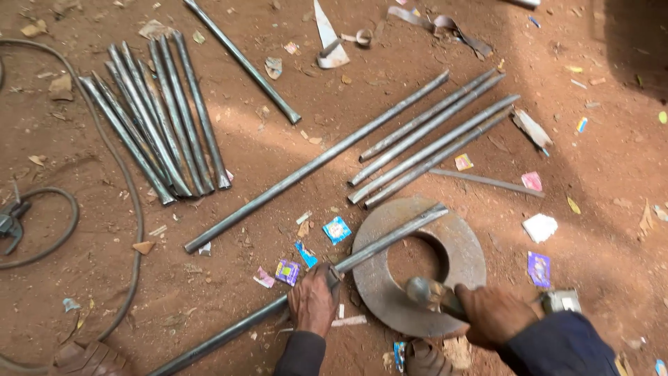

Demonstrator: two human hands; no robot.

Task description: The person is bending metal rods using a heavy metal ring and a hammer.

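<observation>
- Left hand (313, 301): fingers wrapped around a long steel rod (362, 254), gripping it near mid-length.
- Rod: runs past the fingers up and right, its far end resting across a thick steel ring (459, 275) on the dirt.
- Right hand (495, 313): fingers closed on a hammer (424, 291), head just beyond the fingertips, over the ring's near edge.
- 4 loose rods (431, 143) lie well beyond the fingers.

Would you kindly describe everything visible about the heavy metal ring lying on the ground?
The metal ring is a thick, flat disc of dull grey, rust-tinged steel with a round central hole showing red dirt. It lies flat on the dirt ground. A long grey rod, gripped by the left hand, rests across its upper left. A hammer head, held by the right hand, is at its near rim.
</observation>
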